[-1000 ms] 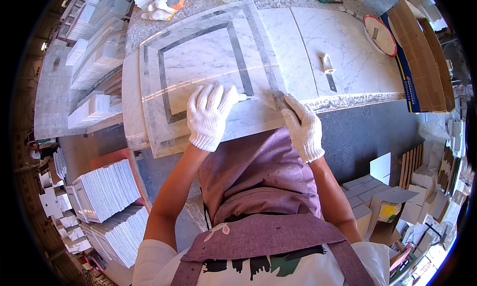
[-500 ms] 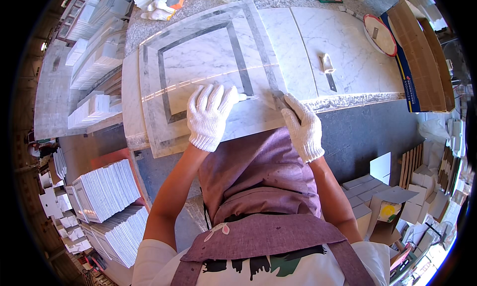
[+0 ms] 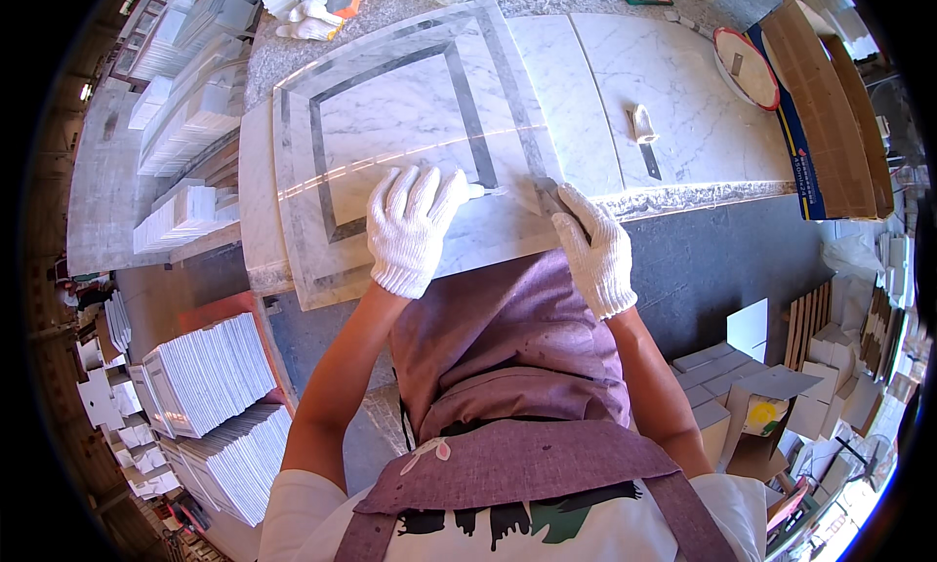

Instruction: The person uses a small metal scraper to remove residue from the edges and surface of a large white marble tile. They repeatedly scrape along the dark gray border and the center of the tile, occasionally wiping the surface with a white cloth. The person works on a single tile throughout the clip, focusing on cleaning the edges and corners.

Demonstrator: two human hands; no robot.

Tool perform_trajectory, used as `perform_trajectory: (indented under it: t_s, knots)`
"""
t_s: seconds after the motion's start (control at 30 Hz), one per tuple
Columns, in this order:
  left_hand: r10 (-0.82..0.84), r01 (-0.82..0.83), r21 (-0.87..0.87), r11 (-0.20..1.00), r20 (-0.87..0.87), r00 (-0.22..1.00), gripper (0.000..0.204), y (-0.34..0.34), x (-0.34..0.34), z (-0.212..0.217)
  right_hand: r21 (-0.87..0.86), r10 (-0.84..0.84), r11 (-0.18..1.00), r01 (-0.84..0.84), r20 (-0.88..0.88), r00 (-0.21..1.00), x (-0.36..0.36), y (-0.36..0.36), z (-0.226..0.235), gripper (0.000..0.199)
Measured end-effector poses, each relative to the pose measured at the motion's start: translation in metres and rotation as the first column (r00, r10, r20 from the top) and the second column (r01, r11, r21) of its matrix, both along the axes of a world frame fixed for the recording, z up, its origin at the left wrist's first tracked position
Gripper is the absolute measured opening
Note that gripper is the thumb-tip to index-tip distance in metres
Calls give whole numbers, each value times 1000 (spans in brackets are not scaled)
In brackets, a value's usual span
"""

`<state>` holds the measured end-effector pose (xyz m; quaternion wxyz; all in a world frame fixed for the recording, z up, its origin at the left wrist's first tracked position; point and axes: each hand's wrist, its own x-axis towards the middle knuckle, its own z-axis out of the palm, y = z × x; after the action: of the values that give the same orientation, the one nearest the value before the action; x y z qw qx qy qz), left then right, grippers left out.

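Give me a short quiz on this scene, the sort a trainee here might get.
1. Which thing is directly under the left hand?
A) the cardboard box
B) the dark-banded marble panel
C) the orange box

2. True or false: the right hand is at the marble panel's right edge.

3. Fill in the blank: the round bowl at the upper right of the view has a ____ rim.

Key: 1. B; 2. True; 3. red.
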<state>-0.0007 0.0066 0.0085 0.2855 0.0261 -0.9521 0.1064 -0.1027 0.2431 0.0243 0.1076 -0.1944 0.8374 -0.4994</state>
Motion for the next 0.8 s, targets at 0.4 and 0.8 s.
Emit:
perform_trajectory:
  t_s: [0.4, 0.8]
  knots:
    - [-1, 1, -1, 1000, -12, 1000, 44, -1, 0, -2, -42, -16, 999, 13, -75, 997, 1, -1, -5, 32]
    - [-6, 6, -3, 1000, -1, 1000, 43, -1, 1, 1, -37, -19, 999, 15, -84, 996, 1, -1, -7, 32]
